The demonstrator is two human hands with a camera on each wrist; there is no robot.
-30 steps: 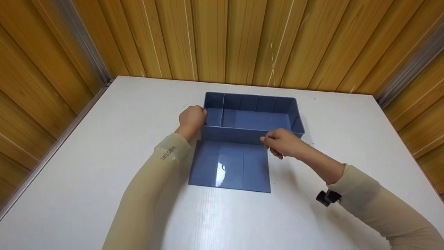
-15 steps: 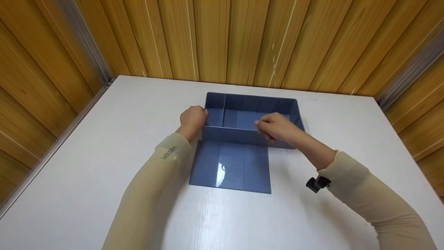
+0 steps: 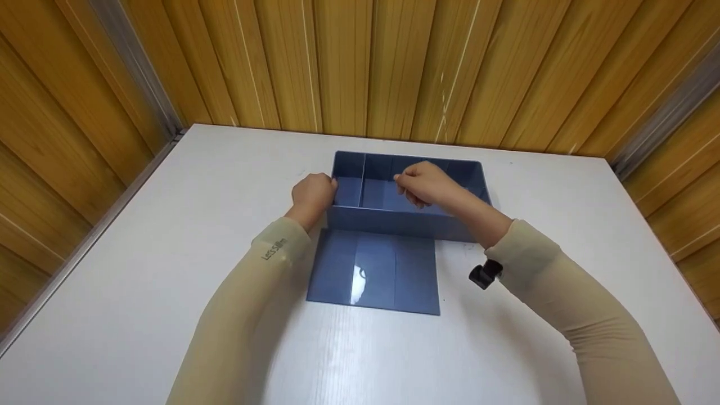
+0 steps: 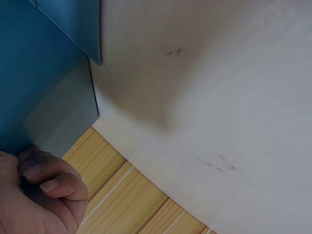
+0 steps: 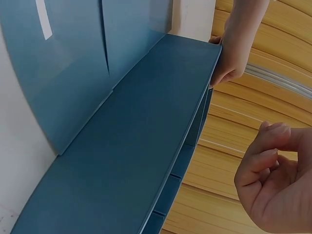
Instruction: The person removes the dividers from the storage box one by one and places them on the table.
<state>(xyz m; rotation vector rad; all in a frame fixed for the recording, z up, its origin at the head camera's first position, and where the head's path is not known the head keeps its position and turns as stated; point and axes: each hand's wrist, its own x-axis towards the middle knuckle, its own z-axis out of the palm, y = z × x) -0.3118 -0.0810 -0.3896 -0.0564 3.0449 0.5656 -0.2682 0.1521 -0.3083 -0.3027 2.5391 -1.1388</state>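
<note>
A blue rectangular box (image 3: 388, 221) stands on the white table, a thin upright divider (image 3: 361, 183) across its left part. My left hand (image 3: 313, 193) grips the box's left wall, and its curled fingers show beside the box in the left wrist view. Over the box's larger compartment hovers my right hand (image 3: 424, 184). In the right wrist view this hand (image 5: 278, 180) has curled fingers, the thumb near the index, and no object visible between them. Flat in front of the box lies a blue panel (image 3: 337, 270) with a bright reflection.
The white table (image 3: 197, 225) extends around the box and panel. Yellow wood-patterned walls (image 3: 388, 67) rise behind it and at both sides, with metal posts in the corners. A black clip-like piece (image 3: 485, 274) hangs at the right sleeve's cuff.
My right hand has moved left and away from me, from beside the box's front wall to above its inside. The left hand stays on the box's left wall.
</note>
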